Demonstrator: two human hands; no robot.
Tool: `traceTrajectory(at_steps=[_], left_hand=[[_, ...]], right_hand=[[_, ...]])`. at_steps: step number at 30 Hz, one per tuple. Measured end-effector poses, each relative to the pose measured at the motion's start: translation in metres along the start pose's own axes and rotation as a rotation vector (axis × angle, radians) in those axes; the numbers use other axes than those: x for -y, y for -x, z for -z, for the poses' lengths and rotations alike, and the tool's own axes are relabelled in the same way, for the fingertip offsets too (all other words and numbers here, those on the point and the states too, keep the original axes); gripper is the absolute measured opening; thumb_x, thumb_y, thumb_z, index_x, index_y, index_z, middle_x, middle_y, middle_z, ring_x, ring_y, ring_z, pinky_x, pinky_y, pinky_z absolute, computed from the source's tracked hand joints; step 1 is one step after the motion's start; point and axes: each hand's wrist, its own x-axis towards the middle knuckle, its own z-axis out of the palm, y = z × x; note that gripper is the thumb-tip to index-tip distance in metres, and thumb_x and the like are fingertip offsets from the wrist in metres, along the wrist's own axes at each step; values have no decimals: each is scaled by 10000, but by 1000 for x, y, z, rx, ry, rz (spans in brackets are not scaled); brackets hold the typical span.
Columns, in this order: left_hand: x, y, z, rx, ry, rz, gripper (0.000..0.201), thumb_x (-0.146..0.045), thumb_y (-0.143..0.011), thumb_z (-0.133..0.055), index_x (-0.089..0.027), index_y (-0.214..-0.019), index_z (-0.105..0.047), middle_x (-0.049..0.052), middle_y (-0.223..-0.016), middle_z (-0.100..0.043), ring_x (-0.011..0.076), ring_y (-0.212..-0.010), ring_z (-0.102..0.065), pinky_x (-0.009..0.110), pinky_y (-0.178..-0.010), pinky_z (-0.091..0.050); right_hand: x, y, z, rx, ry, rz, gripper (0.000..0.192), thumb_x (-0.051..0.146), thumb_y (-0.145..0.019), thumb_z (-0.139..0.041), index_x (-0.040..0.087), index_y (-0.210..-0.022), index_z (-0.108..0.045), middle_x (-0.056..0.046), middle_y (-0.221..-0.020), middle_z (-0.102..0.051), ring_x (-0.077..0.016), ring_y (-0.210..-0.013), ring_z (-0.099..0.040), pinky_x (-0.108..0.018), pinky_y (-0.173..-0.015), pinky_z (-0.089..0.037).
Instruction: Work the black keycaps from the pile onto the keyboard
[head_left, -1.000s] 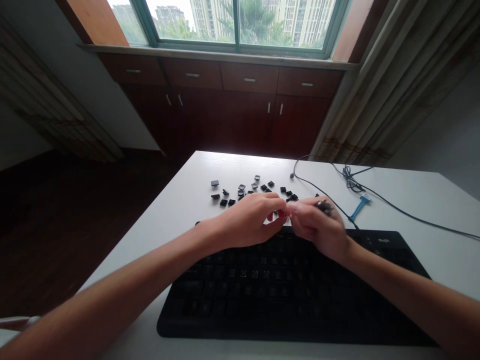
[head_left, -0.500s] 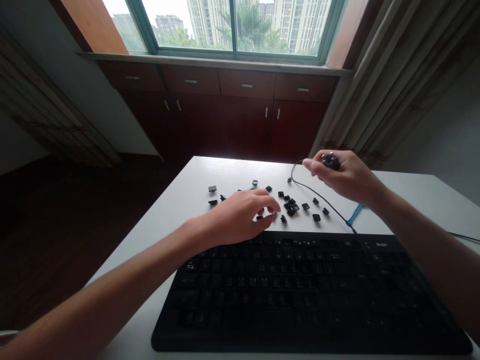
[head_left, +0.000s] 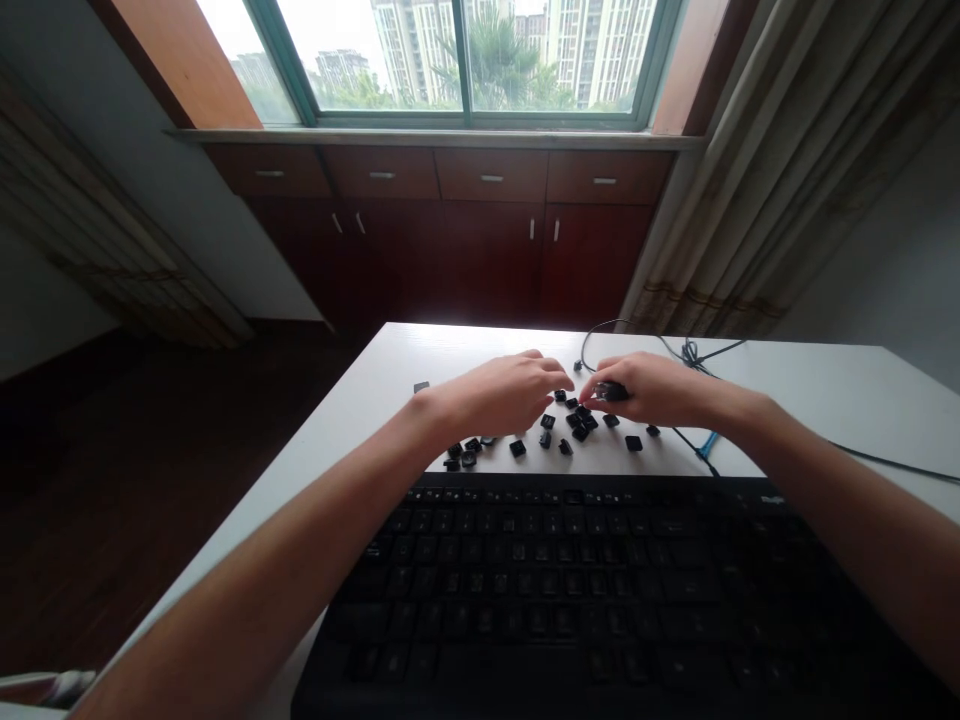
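A black keyboard (head_left: 600,590) lies on the white table (head_left: 825,400) close to me. Beyond its far edge several loose black keycaps (head_left: 570,430) are scattered. My left hand (head_left: 502,395) hovers palm down over the keycaps, fingers curled toward the middle. My right hand (head_left: 649,390) meets it from the right and pinches a small dark object (head_left: 611,392), probably a keycap, between thumb and fingers. The fingertips of both hands almost touch.
A black cable (head_left: 862,450) runs across the table to the right, with a coil near the far edge. A small blue tool (head_left: 705,445) lies partly behind my right wrist. Dark wooden cabinets (head_left: 480,230) stand under the window.
My right hand came down from above the cable and moved left to meet my left hand. My left hand slid forward over the keycaps. The camera tilted slightly.
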Motion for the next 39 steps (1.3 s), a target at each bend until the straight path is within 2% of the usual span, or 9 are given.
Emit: traceTrajectory(at_steps=[4,8,12,17,21,25,32,39], left_hand=[[2,-5,-6,37,67,-18,439,-95,-1005,-404,-180,-1391,-594,79,-1453,-607,215,-1373,-520,353,-1119,-418],[8,-2,-7,85,135,31,417,-155,-1011,-464,-204,-1409,-582,75,-1470,-591,228,-1362,-538,361,-1120,-426],[13,-3,-6,69,166,84,374,-256,-1044,-466,-213,-1394,-590,70,-1416,-627,235,-1282,-589,362,-1067,-462],[15,-6,-11,63,166,35,328,-274,-1042,-497,-231,-1330,-648,49,-1400,-638,225,-1291,-562,355,-1067,-469],[16,-7,-16,49,144,17,327,-262,-1041,-505,-239,-1336,-647,36,-1396,-642,225,-1304,-545,371,-1090,-459],[15,-7,-16,62,155,28,321,-259,-1038,-514,-239,-1327,-651,38,-1340,-669,214,-1217,-595,362,-1045,-484],[15,-6,-13,62,143,49,292,-254,-1024,-540,-219,-1283,-670,63,-1273,-691,219,-1149,-620,357,-985,-498],[17,-6,-15,53,125,51,280,-238,-1013,-557,-224,-1268,-671,54,-1257,-692,211,-1115,-632,356,-957,-503]], right_hand=[[-16,11,14,1,6,-22,220,360,-882,-676,258,-1014,-820,-51,-997,-788,-210,-831,-685,-312,-712,-492],[-31,24,20,47,27,-159,255,390,-886,-662,251,-1035,-816,-71,-1022,-797,-234,-866,-709,-336,-741,-522],[-33,25,19,81,11,-186,276,415,-869,-668,263,-1045,-817,-69,-1043,-798,-247,-876,-718,-347,-756,-528],[-32,24,21,177,73,-241,379,570,-814,-689,304,-1052,-815,-58,-1012,-801,-288,-899,-726,-370,-777,-534],[-35,22,20,199,121,-272,336,543,-815,-682,303,-1008,-814,-55,-1000,-798,-289,-870,-722,-369,-730,-524],[-30,19,18,178,129,-234,314,518,-823,-676,295,-1013,-788,-50,-1031,-783,-269,-882,-704,-353,-699,-501],[-14,21,16,84,205,-108,172,366,-817,-664,277,-956,-714,-3,-844,-758,-199,-716,-659,-298,-583,-427],[-17,20,13,90,225,-39,159,325,-822,-667,295,-954,-750,4,-902,-772,-202,-775,-668,-298,-610,-425]])
